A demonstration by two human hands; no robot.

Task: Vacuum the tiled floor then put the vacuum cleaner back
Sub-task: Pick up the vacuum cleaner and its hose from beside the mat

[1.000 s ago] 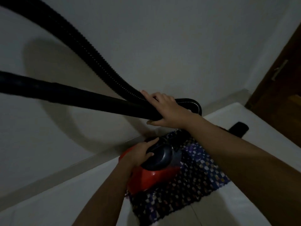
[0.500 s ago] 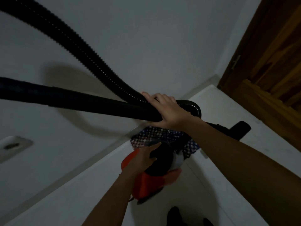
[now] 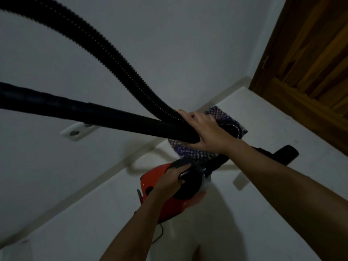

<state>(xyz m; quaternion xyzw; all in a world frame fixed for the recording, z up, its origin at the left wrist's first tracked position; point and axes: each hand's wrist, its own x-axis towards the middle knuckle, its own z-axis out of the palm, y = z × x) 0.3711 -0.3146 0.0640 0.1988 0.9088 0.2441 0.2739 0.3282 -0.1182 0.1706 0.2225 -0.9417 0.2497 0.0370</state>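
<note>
Left hand (image 3: 169, 182): fingers curled tight round black top handle of red vacuum cleaner (image 3: 149, 178). Body looks lifted off tiled floor (image 3: 282, 129), cord (image 3: 160, 234) dangling beneath. Right hand (image 3: 205, 131): fingers wrapped over wand (image 3: 113, 119) and ribbed hose (image 3: 105, 50), clamping both together. Floor nozzle (image 3: 284, 154) pokes out beyond right forearm. Patterned mat (image 3: 192, 152) by wall, just past canister; wall socket (image 3: 77, 130) left, wooden door (image 3: 310, 53) right.

Judged step: put-back, not sweeping. Next move calls for steady carry to storage spot, hose kept bundled, cord kept from snagging.
</note>
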